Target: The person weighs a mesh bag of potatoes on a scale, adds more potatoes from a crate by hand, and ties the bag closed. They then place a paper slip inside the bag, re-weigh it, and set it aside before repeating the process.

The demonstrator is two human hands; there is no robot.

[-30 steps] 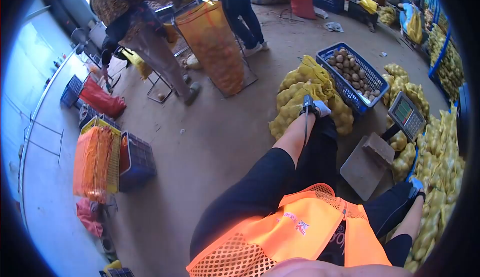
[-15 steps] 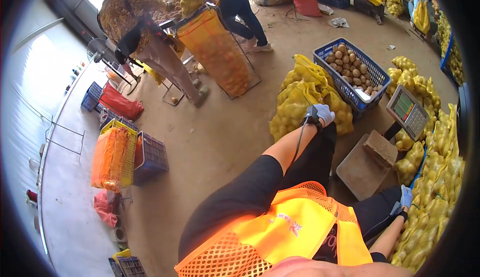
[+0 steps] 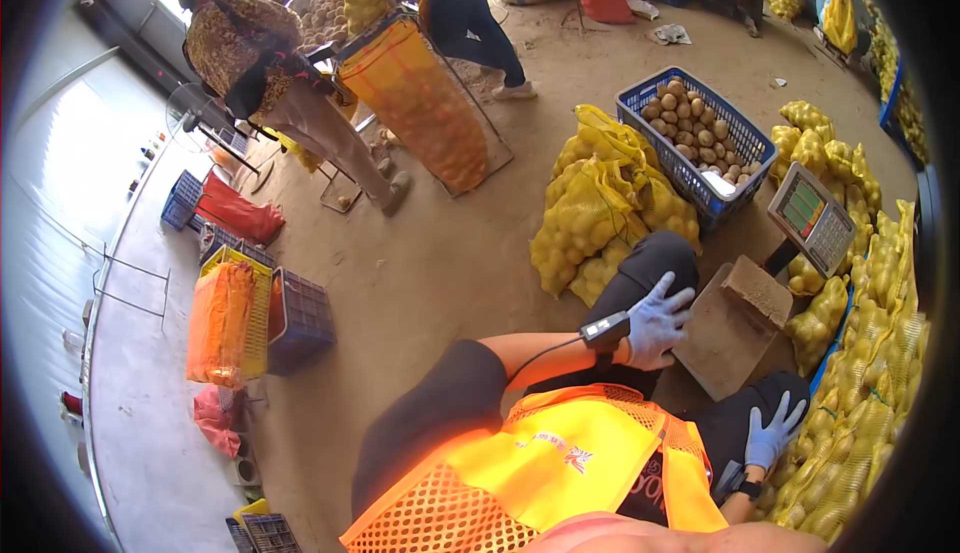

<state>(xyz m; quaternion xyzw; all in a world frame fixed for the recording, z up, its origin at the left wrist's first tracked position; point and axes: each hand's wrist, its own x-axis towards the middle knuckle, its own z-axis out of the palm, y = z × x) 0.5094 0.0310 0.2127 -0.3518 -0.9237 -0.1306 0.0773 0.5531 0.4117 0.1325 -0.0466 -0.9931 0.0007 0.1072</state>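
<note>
My left hand (image 3: 657, 321), in a pale blue glove with a small device strapped at the wrist, is held out with its fingers spread and nothing in it. It is over my leg, beside the platform of a weighing scale (image 3: 715, 343). A brown block (image 3: 757, 291) lies on that platform, and the scale's display (image 3: 810, 215) stands behind it. My right hand (image 3: 774, 437), also gloved, has its fingers spread over my right thigh and holds nothing. Close to its right are stacked yellow mesh bags of round produce (image 3: 850, 443).
Ahead are yellow mesh sacks (image 3: 590, 218) and a blue crate (image 3: 630, 113) of brown potatoes (image 3: 690, 123). A person (image 3: 265, 63) stands at upper left by an orange mesh bag (image 3: 420, 103) on a frame. Crates (image 3: 300, 318) line the left.
My left hand has drawn back from beside the yellow sacks towards me, and its fingers now spread. My right hand has moved left and nearer, away from the stacked bags, onto my thigh.
</note>
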